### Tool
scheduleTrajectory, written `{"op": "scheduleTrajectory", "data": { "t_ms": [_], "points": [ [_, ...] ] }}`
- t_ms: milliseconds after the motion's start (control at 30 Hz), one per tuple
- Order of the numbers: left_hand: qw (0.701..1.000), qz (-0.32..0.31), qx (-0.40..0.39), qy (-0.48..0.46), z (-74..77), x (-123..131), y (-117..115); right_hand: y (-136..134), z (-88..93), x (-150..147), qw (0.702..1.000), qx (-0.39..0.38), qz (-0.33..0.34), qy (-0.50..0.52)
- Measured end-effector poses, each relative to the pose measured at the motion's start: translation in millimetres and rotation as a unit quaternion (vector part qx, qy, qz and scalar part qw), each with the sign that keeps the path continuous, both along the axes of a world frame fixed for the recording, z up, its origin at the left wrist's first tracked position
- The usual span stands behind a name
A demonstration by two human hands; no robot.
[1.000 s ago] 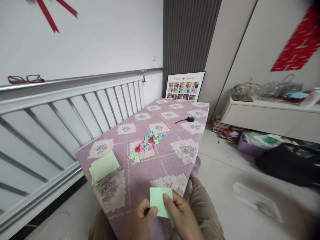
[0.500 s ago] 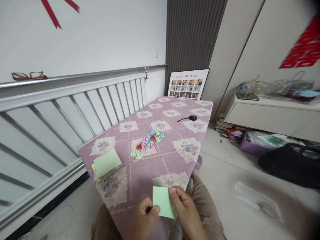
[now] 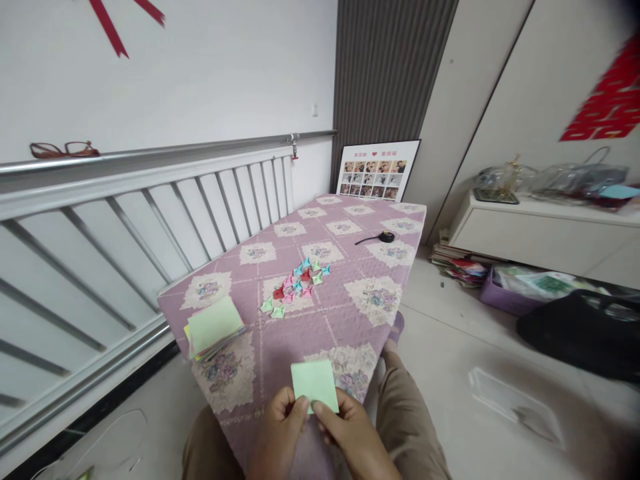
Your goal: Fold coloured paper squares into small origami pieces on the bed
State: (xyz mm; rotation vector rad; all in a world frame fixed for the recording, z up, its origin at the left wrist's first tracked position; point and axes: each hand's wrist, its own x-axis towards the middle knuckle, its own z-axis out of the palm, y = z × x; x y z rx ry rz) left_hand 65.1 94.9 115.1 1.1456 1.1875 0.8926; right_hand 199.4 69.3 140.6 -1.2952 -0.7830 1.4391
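Note:
A light green square of paper [image 3: 315, 381] is held above the near end of the table. My left hand [image 3: 289, 417] pinches its lower left edge between thumb and fingers. On the lower right edge, my right hand [image 3: 345, 420] grips the same sheet, its thumb lying on the front face. The two thumb tips are close together. A stack of coloured paper [image 3: 215, 327], light green on top, lies to the left on the table. Beyond my hands sit several small folded paper pieces [image 3: 299, 283] in green, pink, red and blue.
A purple flowered cloth [image 3: 285, 340] covers the table. Farther back lies a black tape measure [image 3: 386, 237]. A white radiator [image 3: 150, 227] runs along the left side, with glasses [image 3: 65, 150] on the ledge above. A framed photo board [image 3: 377, 170] leans at the far end.
The green paper has moved up and left and now stands straighter. My right hand has shifted from its right side to the lower edge, its thumb now beside my left thumb.

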Motion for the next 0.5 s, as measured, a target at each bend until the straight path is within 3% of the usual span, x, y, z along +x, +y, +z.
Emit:
{"op": "scheduleTrajectory", "data": {
  "t_ms": [267, 500],
  "points": [
    [0.999, -0.013, -0.029, -0.012, 4.2, 1, -1, 6, -3.7, -4, 0.998, 0.028, -0.061, -0.01],
    [1.0, 0.02, -0.014, -0.005, 3.1, 1, -1, 5, -1.6, -13, 0.999, 0.038, -0.007, -0.01]
  ]
}}
